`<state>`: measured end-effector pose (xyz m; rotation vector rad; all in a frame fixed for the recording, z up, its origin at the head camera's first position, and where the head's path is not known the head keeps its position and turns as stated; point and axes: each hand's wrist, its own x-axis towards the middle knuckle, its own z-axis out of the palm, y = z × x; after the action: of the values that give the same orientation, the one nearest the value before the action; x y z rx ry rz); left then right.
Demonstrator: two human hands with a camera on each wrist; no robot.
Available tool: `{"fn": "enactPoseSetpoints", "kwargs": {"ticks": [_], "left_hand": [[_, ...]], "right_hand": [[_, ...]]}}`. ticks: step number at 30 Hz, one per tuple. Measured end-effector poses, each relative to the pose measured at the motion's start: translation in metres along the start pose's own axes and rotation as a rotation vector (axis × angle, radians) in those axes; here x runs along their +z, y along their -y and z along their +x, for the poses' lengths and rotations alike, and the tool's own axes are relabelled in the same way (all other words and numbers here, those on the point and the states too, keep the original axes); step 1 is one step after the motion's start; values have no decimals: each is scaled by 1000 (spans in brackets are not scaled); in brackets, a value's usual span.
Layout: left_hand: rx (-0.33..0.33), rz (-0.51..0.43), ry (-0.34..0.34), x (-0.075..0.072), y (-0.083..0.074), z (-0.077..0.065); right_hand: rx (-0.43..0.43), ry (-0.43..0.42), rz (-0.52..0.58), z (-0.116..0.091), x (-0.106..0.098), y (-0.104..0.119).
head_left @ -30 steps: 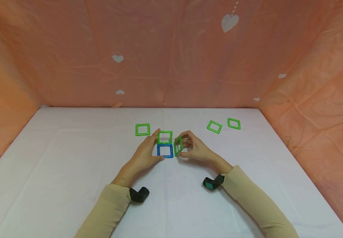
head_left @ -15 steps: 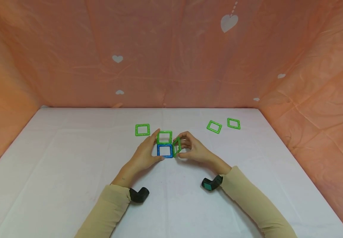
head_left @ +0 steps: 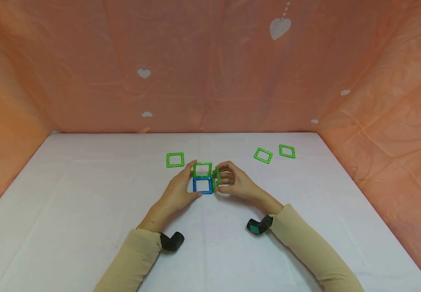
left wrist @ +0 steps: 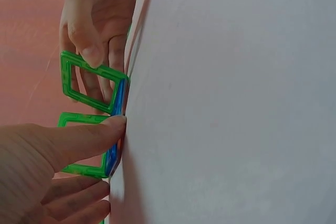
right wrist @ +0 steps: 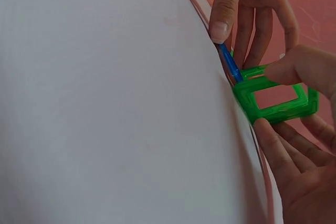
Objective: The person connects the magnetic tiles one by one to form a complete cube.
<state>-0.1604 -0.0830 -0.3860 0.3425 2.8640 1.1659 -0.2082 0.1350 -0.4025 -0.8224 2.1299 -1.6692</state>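
Note:
A blue square magnetic tile (head_left: 202, 178) lies on the table in front of me. A green square tile (head_left: 203, 164) stands up along its far edge. My left hand (head_left: 175, 190) holds this pair from the left, thumb on the blue tile's near edge and index finger beside the far green tile. On the right, my right hand (head_left: 240, 182) pinches another green tile (head_left: 218, 177), which stands nearly upright along the blue tile's right edge. In the left wrist view, this green tile (left wrist: 65, 77) meets the blue tile (left wrist: 119, 98) at its lower edge.
One loose green tile (head_left: 175, 165) lies at the back left of the white table (head_left: 86, 194). Two more, a tilted green tile (head_left: 263, 156) and a green tile (head_left: 287, 156), lie at the back right. An orange curtain (head_left: 210, 73) hangs behind the table.
My right hand has shifted slightly left, bringing its green tile from a small gap to the blue tile's right edge and turning it more upright. The left hand has stayed nearly still.

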Motion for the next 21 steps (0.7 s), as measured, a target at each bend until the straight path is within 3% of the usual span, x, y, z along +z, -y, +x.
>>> {"fn": "enactPoseSetpoints", "kwargs": {"ticks": [21], "left_hand": [[21, 15, -4, 1, -3, -4]], "right_hand": [[10, -11, -27, 2, 1, 1]]}}
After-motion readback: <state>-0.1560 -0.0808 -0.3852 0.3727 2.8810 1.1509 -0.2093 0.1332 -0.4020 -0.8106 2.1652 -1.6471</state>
